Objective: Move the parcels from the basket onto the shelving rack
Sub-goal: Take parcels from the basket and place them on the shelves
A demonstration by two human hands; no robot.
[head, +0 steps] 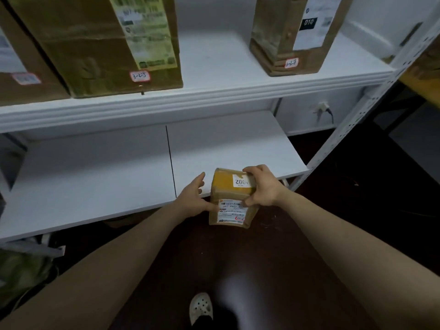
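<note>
One small parcel [223, 185], right fingers [248, 169] curled round its top, left fingers [198, 184] open beside it.

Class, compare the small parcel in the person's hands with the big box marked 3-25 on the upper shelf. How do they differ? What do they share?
The small parcel is far smaller than the big box. The big box stands on the upper shelf; the small parcel is gripped by the right hand at the lower shelf edge. The small parcel's tag reads 002; the big box's reads 3-25. Both are brown cardboard with printed labels.
</note>
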